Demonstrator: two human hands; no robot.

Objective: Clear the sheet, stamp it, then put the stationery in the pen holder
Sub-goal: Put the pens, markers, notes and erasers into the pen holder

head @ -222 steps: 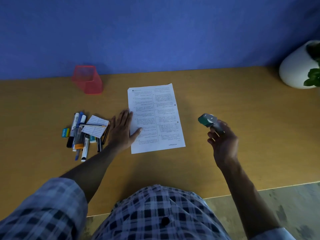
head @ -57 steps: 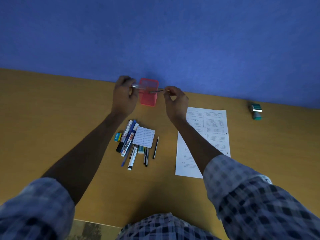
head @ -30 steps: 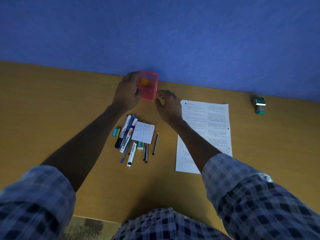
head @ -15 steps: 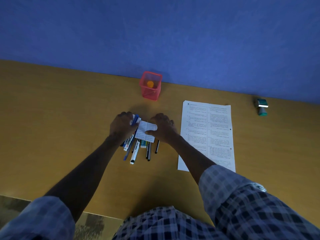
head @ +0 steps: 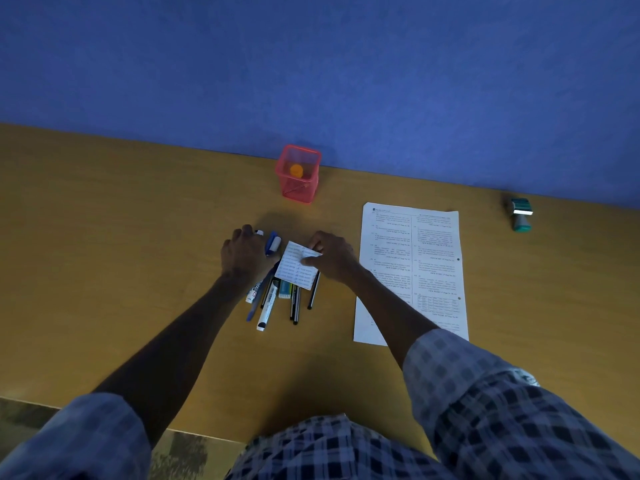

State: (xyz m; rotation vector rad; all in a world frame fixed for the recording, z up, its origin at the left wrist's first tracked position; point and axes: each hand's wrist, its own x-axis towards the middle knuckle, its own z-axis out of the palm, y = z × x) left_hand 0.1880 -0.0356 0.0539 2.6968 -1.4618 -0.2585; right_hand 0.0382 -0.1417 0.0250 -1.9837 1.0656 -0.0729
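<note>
Left hand [head: 244,254]: I see it curled over the marker pile [head: 268,292].
Right hand [head: 330,256]: pinches the small card [head: 298,270].
Sheet [head: 412,271]: just right of it.
Pen holder [head: 298,173]: beyond both hands.

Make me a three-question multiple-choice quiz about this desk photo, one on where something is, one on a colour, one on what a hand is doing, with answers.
1. Where is the stamp?
A. On the sheet
B. In the holder
C. On the desk, right of the sheet

2. What colour is the pen holder?
A. Red
B. Green
C. White

3. What is the right hand doing?
A. Hanging idle off the desk
B. Pinching the small card
C. Pressing the stamp

Answers:
1 C: the stamp lies near the wall, apart from the sheet.
2 A: its mesh walls are red, with something orange inside.
3 B: thumb and fingers grip the edge of the card on the pile of pens; the left hand rests on the pile's other side.
</note>
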